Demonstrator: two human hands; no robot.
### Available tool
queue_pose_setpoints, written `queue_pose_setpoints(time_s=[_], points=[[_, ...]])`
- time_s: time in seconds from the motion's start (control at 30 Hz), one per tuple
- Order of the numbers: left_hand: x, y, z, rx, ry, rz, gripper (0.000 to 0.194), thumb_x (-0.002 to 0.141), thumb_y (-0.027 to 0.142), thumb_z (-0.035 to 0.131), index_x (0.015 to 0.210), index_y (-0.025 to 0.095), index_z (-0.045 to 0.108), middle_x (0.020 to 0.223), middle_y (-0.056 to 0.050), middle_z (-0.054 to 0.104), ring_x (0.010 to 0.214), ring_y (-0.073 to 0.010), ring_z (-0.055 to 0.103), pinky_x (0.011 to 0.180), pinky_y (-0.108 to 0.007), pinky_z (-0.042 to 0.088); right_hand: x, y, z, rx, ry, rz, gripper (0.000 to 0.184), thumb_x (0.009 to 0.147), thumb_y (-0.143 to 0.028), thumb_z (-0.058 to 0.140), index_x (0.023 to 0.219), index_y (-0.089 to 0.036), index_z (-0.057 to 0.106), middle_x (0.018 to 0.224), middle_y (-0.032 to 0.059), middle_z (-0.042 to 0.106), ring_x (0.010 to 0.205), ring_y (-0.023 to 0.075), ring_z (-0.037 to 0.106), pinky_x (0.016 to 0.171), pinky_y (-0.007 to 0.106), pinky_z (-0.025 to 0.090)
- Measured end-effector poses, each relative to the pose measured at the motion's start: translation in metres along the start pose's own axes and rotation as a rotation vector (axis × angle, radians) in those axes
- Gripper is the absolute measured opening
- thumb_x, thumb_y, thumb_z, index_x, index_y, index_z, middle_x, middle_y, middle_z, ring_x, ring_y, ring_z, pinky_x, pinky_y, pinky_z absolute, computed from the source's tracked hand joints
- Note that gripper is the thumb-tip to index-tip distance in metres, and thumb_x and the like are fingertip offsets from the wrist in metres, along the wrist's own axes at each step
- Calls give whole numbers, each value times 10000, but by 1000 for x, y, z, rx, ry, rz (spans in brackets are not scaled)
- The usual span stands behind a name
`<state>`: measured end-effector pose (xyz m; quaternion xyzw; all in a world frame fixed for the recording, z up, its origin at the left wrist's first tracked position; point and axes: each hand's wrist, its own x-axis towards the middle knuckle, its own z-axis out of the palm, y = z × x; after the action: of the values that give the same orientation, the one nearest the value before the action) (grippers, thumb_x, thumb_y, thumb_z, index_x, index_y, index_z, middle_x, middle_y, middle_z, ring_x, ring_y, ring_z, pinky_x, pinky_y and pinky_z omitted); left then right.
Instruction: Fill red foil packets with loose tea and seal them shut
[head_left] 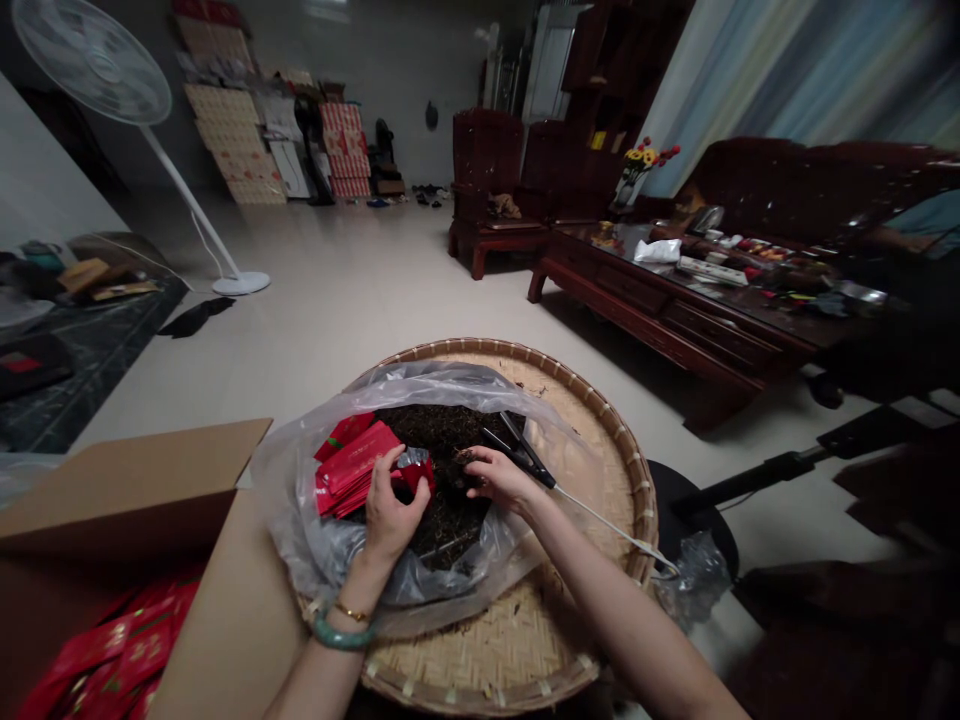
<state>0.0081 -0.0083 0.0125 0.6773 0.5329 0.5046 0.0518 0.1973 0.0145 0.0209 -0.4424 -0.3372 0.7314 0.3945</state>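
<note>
My left hand (395,509) grips a small red packet (418,472) whose silvery inner side shows at its open mouth. Beside it, my right hand (498,478) has its fingers curled over dark dried tea leaves (442,428); some leaves seem pinched at the fingertips. The leaves fill a clear plastic bag (289,480), spread open on a round woven bamboo tray (525,660). Stacked flat red packets (356,465) lie in the bag, left of the leaves. A black hair-straightener-like tool (529,450) with a white cord rests behind my right hand.
At the left stands an open cardboard box (247,590) holding red packets (124,650). A black stand (757,480) is close on the right. Farther off are a dark wooden table (660,310) with many items and a white floor fan (180,190).
</note>
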Motion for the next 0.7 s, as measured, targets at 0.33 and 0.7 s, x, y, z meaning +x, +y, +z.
queue_pose_setpoints(time_s=[0.33,0.7], points=[[-3,4,0,-34,-103,45,504,731,221,609,1202,175,437,1067,-93,568,931,-209,583,828,-364,496,-6,-11,0,445,-80,128,209,736,-235,563,917,-131,573,782,46,645,727,156,655,639,254,521],[-3,10,-2,-58,-109,205,460,764,174,574,1202,202,437,1045,-84,555,970,-211,576,844,-368,497,-24,-32,4,235,-98,8,336,688,-130,649,1007,-149,545,846,35,664,779,138,677,727,233,541]])
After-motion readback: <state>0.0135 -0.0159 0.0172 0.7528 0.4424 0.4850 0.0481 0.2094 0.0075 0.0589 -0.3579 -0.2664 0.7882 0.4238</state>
